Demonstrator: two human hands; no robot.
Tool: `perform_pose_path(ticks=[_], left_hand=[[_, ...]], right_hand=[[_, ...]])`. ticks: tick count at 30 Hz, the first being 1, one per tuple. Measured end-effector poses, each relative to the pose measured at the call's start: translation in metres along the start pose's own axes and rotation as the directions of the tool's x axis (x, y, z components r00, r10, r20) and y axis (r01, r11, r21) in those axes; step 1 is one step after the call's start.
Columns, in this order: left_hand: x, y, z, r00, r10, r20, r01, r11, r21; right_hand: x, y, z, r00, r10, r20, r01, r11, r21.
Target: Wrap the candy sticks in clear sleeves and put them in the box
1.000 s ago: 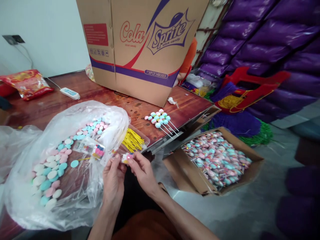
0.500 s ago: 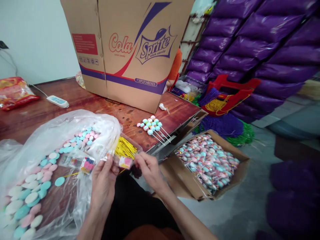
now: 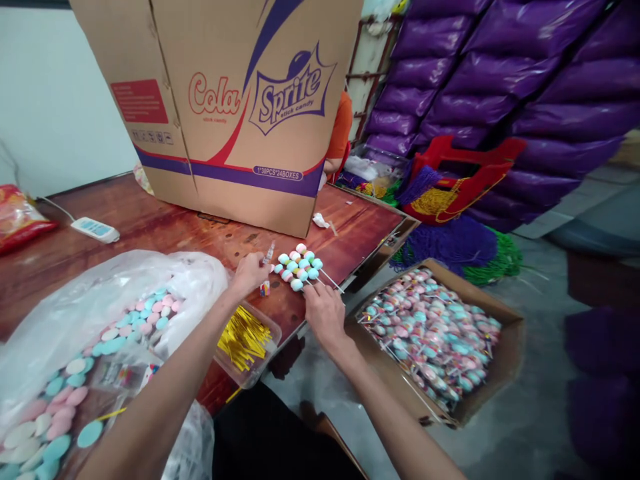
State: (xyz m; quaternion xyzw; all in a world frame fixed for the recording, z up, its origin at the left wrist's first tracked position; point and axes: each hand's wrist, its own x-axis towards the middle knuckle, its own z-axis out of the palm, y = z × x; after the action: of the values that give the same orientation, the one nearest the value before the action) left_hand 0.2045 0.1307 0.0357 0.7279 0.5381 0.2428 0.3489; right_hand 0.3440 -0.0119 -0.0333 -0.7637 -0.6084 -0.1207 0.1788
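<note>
My left hand [image 3: 249, 273] reaches out over the wooden table [image 3: 165, 230] and pinches a small clear wrapper [image 3: 267, 270] with a coloured print, held just left of a cluster of pastel lollipops [image 3: 297, 265] on white sticks. My right hand [image 3: 324, 311] rests at the table's edge with its fingers closed on the stick ends of those lollipops. A clear plastic bag [image 3: 100, 313] of pink, blue and white candy discs lies at the near left. Beside it sits a clear tray of yellow twist ties [image 3: 243, 338].
A large "Cola Sprite" cardboard box [image 3: 225, 107] stands at the back of the table. An open carton of wrapped lollipops [image 3: 433, 333] sits on the floor to the right. Purple sacks [image 3: 500, 80] are stacked behind, with a red chair [image 3: 465, 173]. A white power strip [image 3: 95, 230] lies far left.
Both hands moved from in front of my body forward to the lollipop cluster. The left hand carried the wrapper along; the right hand let go of it and took the sticks.
</note>
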Motion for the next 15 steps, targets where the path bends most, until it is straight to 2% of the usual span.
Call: perform_pose_path(ticks=[4, 9, 15], left_hand=[[0.014, -0.015, 0.011, 0.997, 0.001, 0.072, 0.002, 0.999, -0.037], [0.024, -0.034, 0.008, 0.992, 0.009, 0.126, 0.015, 0.983, -0.182], [0.027, -0.047, 0.009, 0.986, 0.029, 0.163, 0.028, 0.943, -0.332]], right_hand=[[0.000, 0.003, 0.000, 0.999, -0.023, -0.040, 0.027, 0.996, 0.083], [0.002, 0.000, -0.003, 0.999, -0.028, -0.041, 0.036, 0.976, 0.213], [0.002, -0.006, -0.002, 0.999, 0.029, -0.030, -0.021, 0.973, 0.232]])
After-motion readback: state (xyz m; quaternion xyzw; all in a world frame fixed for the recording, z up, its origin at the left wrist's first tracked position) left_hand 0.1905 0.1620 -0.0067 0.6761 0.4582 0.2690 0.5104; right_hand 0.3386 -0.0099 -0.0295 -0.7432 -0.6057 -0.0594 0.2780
